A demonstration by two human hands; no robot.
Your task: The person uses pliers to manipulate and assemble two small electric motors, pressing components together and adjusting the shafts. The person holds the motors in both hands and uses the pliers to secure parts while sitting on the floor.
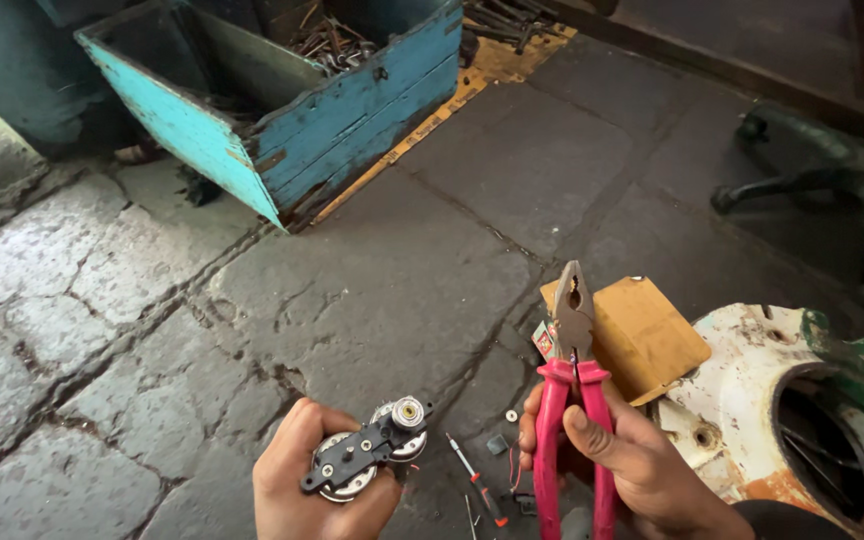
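My left hand (307,490) grips a small round metal assembly (372,450) with a black bracket across its top and a brass-centred hub. My right hand (642,465) holds combination pliers (574,390) by their pink handles, steel jaws closed and pointing up and away. The two hands are low in the view, side by side and apart. On the stone floor between them lie a small red-handled screwdriver (477,485), a washer (511,415) and a few tiny dark parts.
A worn blue wooden box (352,110) with metal scrap stands at the top. A brown cardboard piece (642,335) lies behind the pliers. A white and green rusty round housing (802,410) sits at the right. A dark chair base (832,180) is at far right.
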